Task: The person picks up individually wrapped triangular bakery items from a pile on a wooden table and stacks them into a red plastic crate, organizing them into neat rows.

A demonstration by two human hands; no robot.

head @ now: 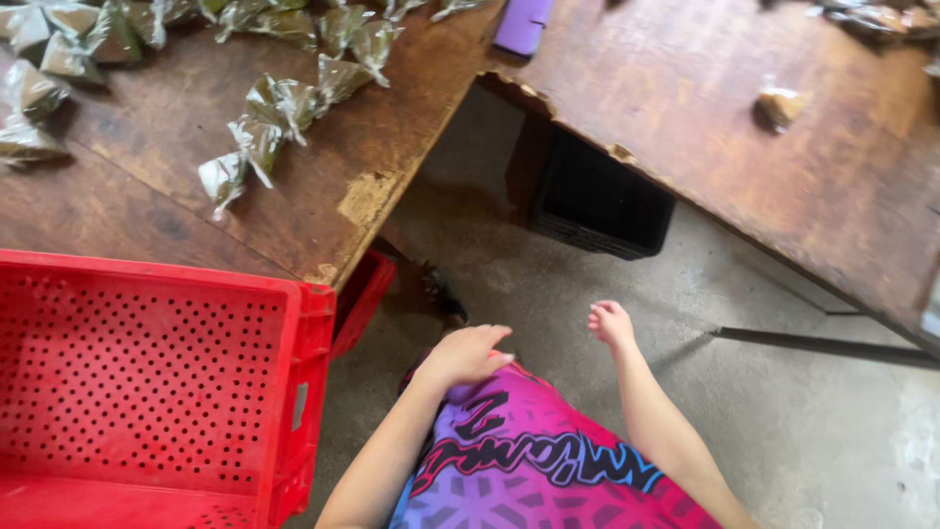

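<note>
Looking down past the person's lap, a red perforated crate (147, 382) fills the lower left of the frame, its near corner standing just beside the left forearm. A second red crate (364, 294) peeks out under the worn brown surface (147, 206) in the upper left. A black crate (597, 201) sits on the concrete floor (548, 294) near the middle, tucked under the edge of a second wooden surface (705, 88) that runs across the upper right. A dark metal bar (822, 345) lies on the floor at the right.

Small clear packets (279, 108) of greenish-brown stuff, knotted at the top, lie scattered across the upper left surface, some bunched in the far corner. A flat purple thing (522, 22) rests at the top centre where the two surfaces meet. One small brownish packet (781, 103) lies alone on the right surface.

The left hand (468, 353) rests palm down on the bright purple printed garment (529, 460) at the knee, fingers loosely spread, holding nothing. The right hand (611, 321) hangs just above the floor at lower centre, its grip curled loosely closed and empty, well apart from the packets.
</note>
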